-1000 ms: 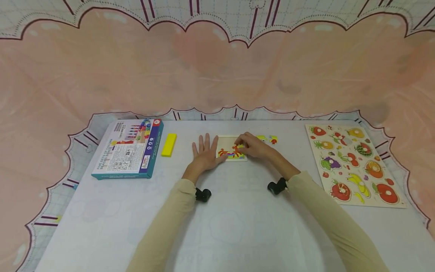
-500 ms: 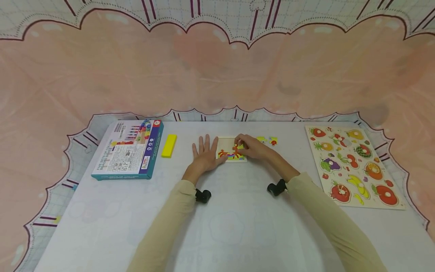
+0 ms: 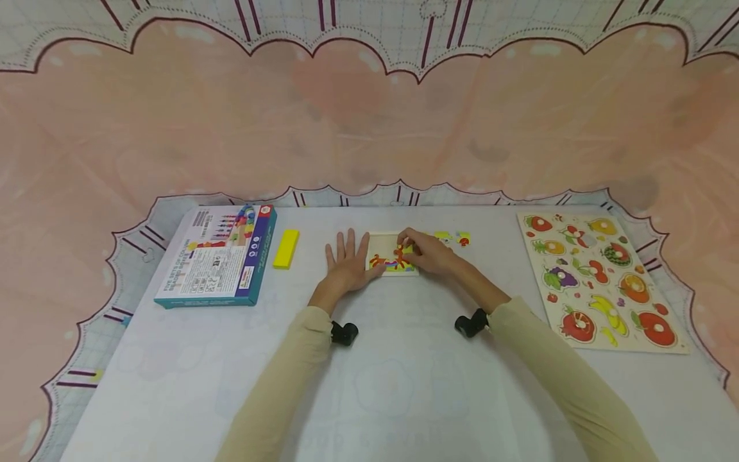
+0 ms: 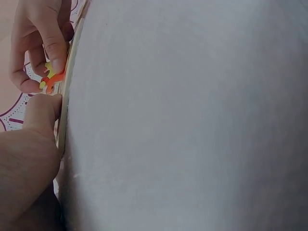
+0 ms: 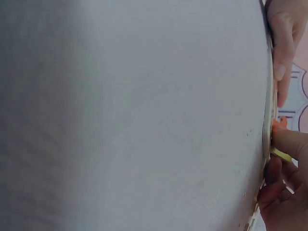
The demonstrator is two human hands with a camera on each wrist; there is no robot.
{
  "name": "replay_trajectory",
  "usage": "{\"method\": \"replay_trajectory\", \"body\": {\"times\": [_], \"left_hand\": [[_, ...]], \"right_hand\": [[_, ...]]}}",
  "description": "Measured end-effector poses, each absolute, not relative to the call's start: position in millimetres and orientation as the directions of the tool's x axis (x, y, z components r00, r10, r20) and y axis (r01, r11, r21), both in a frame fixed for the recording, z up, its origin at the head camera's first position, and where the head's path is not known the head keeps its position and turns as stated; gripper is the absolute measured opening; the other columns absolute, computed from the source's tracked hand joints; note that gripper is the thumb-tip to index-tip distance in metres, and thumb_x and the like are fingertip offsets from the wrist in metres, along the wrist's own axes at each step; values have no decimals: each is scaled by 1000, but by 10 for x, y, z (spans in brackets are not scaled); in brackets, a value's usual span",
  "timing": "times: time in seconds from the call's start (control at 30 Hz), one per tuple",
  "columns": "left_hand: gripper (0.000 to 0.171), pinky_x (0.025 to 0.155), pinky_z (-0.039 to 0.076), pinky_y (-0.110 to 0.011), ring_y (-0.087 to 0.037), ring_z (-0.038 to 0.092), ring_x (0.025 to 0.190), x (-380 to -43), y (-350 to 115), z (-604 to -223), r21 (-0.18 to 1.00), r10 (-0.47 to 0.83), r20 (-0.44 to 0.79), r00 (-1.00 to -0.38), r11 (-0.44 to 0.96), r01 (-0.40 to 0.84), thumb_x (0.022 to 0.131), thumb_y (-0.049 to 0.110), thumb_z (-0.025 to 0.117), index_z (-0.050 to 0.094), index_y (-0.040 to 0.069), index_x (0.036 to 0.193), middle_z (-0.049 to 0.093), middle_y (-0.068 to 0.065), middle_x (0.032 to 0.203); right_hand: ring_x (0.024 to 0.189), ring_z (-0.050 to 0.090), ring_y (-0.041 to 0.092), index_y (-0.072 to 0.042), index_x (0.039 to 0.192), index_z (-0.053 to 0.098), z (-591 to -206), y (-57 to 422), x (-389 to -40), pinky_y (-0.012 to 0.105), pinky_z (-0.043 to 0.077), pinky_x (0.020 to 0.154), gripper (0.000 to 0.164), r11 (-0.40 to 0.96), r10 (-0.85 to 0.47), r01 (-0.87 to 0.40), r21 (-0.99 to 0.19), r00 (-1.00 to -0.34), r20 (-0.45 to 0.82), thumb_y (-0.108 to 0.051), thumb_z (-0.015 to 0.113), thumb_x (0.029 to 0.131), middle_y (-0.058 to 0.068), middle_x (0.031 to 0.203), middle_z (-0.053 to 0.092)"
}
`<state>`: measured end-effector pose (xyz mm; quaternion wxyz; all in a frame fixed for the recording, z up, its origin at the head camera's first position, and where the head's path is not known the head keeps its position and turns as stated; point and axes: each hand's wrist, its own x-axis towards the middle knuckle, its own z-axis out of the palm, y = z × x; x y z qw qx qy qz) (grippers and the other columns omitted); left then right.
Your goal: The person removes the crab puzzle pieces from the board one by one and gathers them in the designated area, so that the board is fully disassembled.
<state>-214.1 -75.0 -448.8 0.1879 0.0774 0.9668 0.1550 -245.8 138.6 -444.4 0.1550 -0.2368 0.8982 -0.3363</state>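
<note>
Nothing visibly moved: right grip (image 3: 432, 251) pinches one piece (image 4: 56, 78), left grip (image 3: 346, 271) wide, two loose pieces (image 3: 464, 239) nearby.

You have soft, fairly dim light, with a faint shadow along your left sleeve (image 3: 277, 378). Your wrist views look darker and hazy.

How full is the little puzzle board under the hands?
Only partly filled: in the head view, the puzzle board shows bare surface above its orange-and-yellow pieces.
</note>
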Motion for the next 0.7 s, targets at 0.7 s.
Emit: {"method": "replay_trajectory", "body": {"times": [0.7], "left_hand": [[87,118,-12,-60,-35,-21,149,-2142,-752,-4479,348,220,-335,-916,932,96,95,61,43,0,19,158,-16,-14,163]], "right_hand": [[88,52,21,-12,108,49,-4368,1297,-2366,31,48,81,17,727,-586,-481,-490,-807,-77,-9,60,95,6,100,60]]}}
